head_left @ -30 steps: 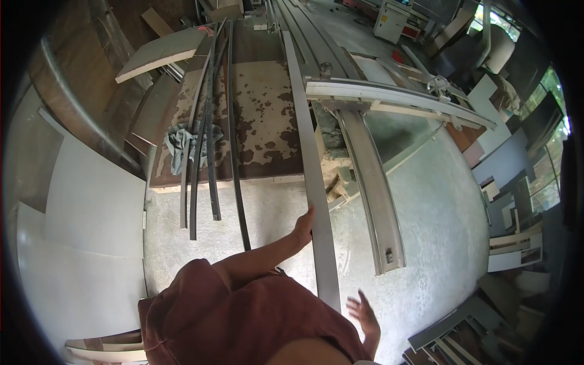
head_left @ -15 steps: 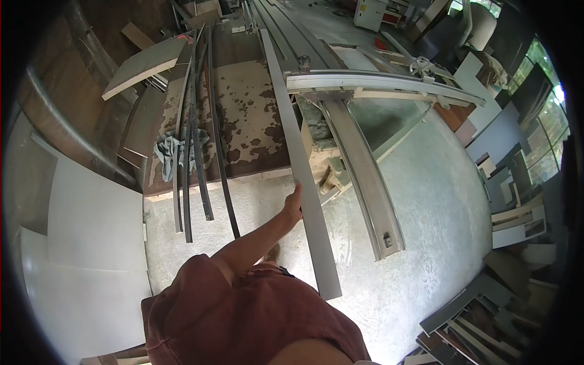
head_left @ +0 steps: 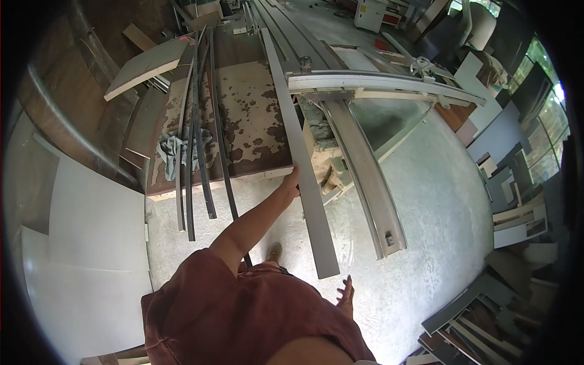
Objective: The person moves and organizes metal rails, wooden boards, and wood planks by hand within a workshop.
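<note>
Loose maroon shirt (head_left: 243, 316), short slvs, fabric creased, stitched hem visible along L side. Forearms bare below slvs. L hand (head_left: 292, 180) & R hand (head_left: 347, 292) bare. One light tan shoe (head_left: 275, 250) shows, rounded toe.

You have open floor (head_left: 444, 207) at three o'clock; plank (head_left: 317, 225) at twelve, rail (head_left: 371, 188) at one, strips (head_left: 198, 140) at eleven block.

The stained workbench (head_left: 255, 112) carries dark metal strips (head_left: 214, 121), a crumpled rag (head_left: 173, 149) and a long grey board (head_left: 287, 106)
</note>
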Action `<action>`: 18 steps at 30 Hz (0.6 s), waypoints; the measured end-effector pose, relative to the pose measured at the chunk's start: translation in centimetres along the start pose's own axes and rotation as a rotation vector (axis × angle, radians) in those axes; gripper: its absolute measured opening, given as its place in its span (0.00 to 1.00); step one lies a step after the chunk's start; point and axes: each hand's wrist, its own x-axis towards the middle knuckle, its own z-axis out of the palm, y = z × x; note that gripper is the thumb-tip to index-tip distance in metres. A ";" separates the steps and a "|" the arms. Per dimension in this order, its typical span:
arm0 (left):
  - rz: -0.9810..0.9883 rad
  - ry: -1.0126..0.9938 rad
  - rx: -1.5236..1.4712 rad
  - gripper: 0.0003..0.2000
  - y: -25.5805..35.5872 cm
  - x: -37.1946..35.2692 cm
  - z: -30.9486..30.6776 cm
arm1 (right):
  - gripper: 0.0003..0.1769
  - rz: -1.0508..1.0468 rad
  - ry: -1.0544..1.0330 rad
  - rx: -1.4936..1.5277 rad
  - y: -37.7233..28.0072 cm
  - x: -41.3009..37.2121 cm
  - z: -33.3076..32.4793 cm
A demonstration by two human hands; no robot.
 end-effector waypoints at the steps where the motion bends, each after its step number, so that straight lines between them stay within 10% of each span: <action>1: 0.009 -0.040 -0.001 0.40 -0.3 0.9 -0.5 | 0.61 -0.045 -0.015 -0.022 -0.1 0.3 0.5; 18: 0.014 -0.028 -0.056 0.36 -0.9 2.6 -2.3 | 0.46 -0.159 0.226 -0.004 -2.4 4.2 4.7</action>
